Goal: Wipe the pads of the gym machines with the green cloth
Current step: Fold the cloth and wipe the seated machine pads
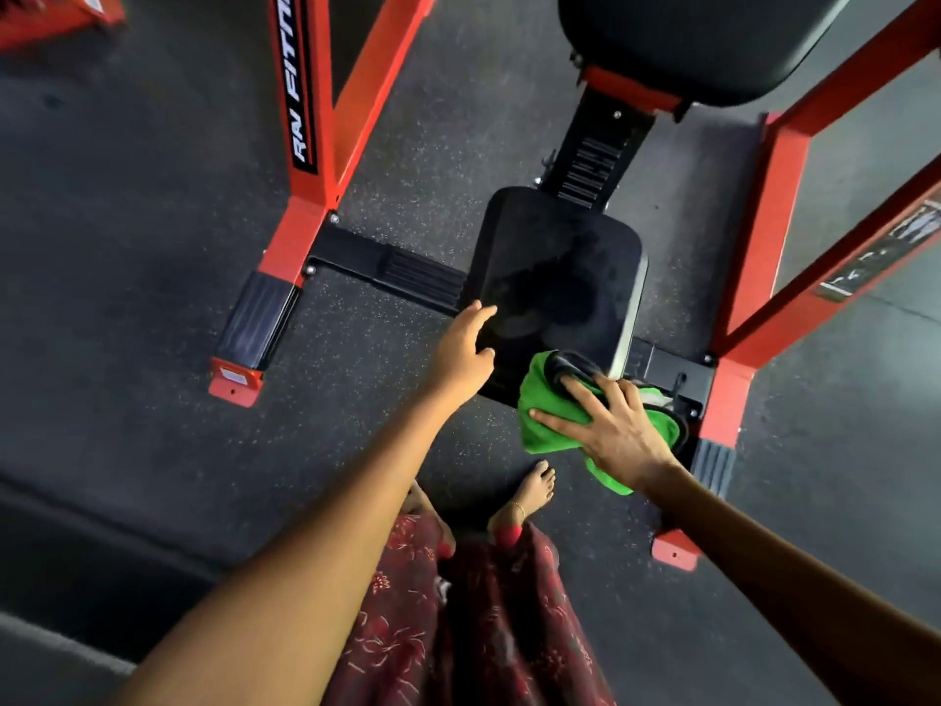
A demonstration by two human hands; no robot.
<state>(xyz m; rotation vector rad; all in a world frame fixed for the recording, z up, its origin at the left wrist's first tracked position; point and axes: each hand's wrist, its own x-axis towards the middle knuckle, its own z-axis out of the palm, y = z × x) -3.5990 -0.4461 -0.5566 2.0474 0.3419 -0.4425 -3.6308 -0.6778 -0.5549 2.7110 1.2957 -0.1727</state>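
A black seat pad (560, 277) of a red-framed gym machine lies in the middle of the head view. Its glossy top shows smeared wipe marks. My right hand (611, 430) presses a green cloth (550, 415) with spread, straight fingers onto the pad's near right corner. My left hand (466, 349) rests with relaxed fingers on the pad's near left edge and holds nothing. A second black pad (702, 38), the backrest, rises at the top right.
Red frame posts (764, 231) stand right of the seat and another red upright (305, 145) to its left. A black foot bar (397, 272) runs across the dark speckled floor. My bare feet (534, 486) stand just before the seat.
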